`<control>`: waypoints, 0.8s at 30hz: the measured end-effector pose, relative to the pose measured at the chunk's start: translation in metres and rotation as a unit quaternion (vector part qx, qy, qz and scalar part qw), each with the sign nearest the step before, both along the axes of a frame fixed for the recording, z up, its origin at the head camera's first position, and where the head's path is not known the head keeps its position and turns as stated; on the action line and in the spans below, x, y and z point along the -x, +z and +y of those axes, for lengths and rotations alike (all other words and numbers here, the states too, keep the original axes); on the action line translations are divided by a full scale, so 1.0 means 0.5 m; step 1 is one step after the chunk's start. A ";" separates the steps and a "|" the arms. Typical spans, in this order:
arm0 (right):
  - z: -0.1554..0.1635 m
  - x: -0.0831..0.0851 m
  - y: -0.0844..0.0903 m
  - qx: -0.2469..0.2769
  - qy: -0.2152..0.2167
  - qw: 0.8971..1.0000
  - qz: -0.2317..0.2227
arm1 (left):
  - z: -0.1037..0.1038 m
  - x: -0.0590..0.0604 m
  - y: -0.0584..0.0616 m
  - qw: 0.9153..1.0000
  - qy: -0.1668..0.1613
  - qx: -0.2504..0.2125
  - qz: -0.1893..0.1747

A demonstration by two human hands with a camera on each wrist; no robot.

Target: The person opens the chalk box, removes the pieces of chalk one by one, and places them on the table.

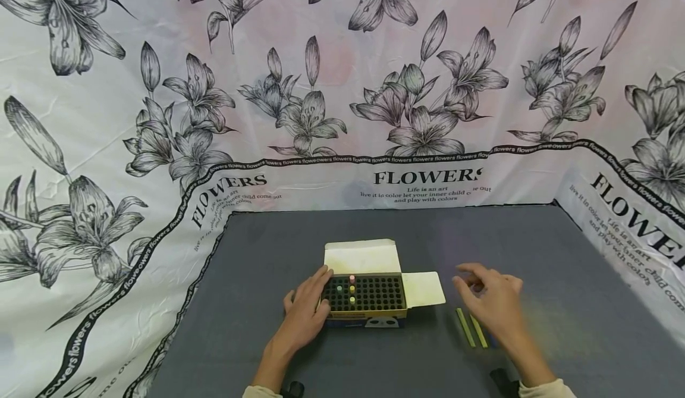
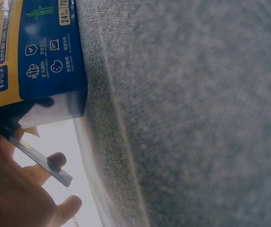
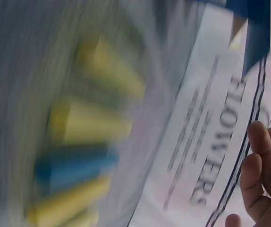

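Note:
An open chalk box point(image 1: 369, 313) with a perforated black holder point(image 1: 380, 291) stands on the grey table. Several chalks are upright in its holes, among them a pink chalk point(image 1: 352, 278) and a green chalk point(image 1: 339, 289). My left hand point(image 1: 305, 312) grips the box's left end, thumb at the front and fingers toward the back; a side flap point(image 2: 43, 161) crosses its fingers in the left wrist view. Over the table, right of the box, my right hand point(image 1: 495, 303) hovers with loosely bent fingers and nothing in them. Beneath it lie yellow chalks point(image 3: 90, 123) and a blue chalk point(image 3: 76, 168).
The box's back lid point(image 1: 361, 256) is raised, and its right flap point(image 1: 424, 289) sticks out toward the right hand. Flower-printed cloth point(image 1: 321, 190) borders the grey table point(image 1: 257, 249) at the back and both sides.

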State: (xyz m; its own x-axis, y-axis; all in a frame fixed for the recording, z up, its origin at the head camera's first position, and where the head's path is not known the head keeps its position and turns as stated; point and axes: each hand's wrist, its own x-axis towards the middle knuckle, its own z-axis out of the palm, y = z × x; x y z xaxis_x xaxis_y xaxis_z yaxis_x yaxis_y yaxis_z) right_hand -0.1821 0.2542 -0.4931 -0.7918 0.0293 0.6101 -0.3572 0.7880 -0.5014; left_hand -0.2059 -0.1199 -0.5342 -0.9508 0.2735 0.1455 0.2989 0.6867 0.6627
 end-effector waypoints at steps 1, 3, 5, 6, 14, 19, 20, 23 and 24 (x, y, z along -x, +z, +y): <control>-0.015 0.002 -0.003 0.004 0.009 1.000 0.010 | 0.000 0.000 0.000 1.000 0.000 0.000 0.000; -0.045 0.006 -0.007 0.010 0.027 0.999 0.025 | 0.000 0.001 0.001 1.000 0.000 0.001 -0.002; -0.073 0.011 -0.012 0.015 0.043 0.998 0.040 | 0.000 0.001 0.001 1.000 0.001 0.002 -0.002; -0.086 0.014 -0.013 0.015 0.051 0.998 0.043 | 0.000 0.001 0.001 1.000 0.001 0.003 -0.002; -0.181 0.021 -0.023 -0.022 0.122 0.992 0.020 | 0.000 0.000 0.000 1.000 -0.002 0.002 0.000; -0.223 0.026 -0.022 -0.032 0.160 0.987 -0.003 | 0.000 -0.001 0.001 1.000 -0.003 0.001 0.003; -0.230 0.029 -0.021 -0.034 0.168 0.985 -0.009 | -0.001 -0.001 0.001 1.000 -0.002 0.001 0.003; -0.248 0.036 -0.018 -0.044 0.186 0.981 -0.034 | -0.001 -0.001 0.003 1.000 -0.001 0.002 0.003; -0.253 0.039 -0.017 -0.048 0.192 0.979 -0.045 | -0.001 -0.001 0.003 1.000 -0.002 0.002 0.002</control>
State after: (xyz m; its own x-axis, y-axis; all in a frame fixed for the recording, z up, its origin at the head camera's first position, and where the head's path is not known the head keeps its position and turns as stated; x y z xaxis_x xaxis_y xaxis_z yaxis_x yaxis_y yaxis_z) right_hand -0.2014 0.1277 -0.5016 -0.7841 -0.3356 0.5221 -0.5943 0.6486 -0.4756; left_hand -0.2053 -0.1203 -0.5325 -0.9492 0.2773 0.1487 0.3042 0.6881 0.6588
